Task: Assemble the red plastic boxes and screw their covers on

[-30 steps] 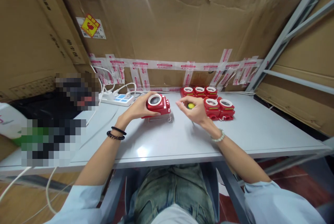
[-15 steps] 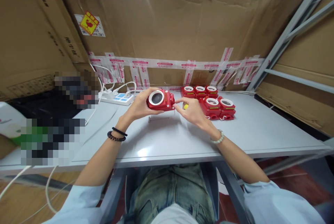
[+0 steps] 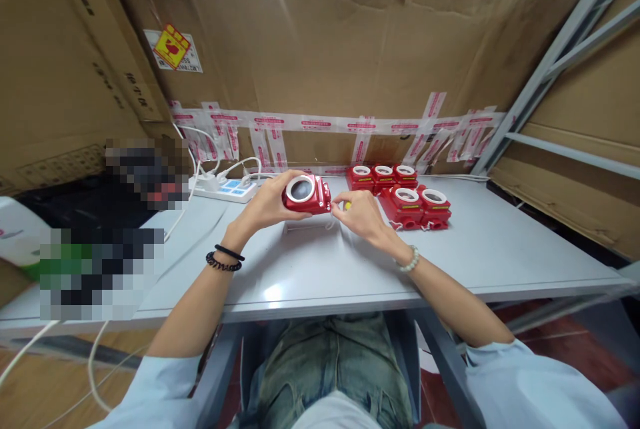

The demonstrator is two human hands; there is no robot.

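Observation:
My left hand (image 3: pixel 273 200) is wrapped around the left side of a red box-shaped housing (image 3: pixel 320 193) with a white-rimmed round dark window, held above the table with the window up. At the housing's right end, beside its short fitting, the thumb and fingers of my right hand (image 3: pixel 361 214) are pinched together. What sits between those fingertips is too small to make out. A small yellow object (image 3: pixel 349 205) shows among the right fingers, mostly hidden. Just below the fitting, a thin white loop (image 3: pixel 330 222) hangs.
Several similar red housings (image 3: pixel 434 206) stand in two rows at the right rear of the table (image 3: pixel 480 249). A white power strip (image 3: pixel 227 189) with plugged cables lies at the left rear. Taped cardboard (image 3: pixel 320 56) walls the back; a metal frame (image 3: pixel 545 69) rises at right.
My right hand has shifted slightly left, and its extended fingers have drawn into a pinch at the fitting. The held housing has tilted a little; my left hand keeps its hold.

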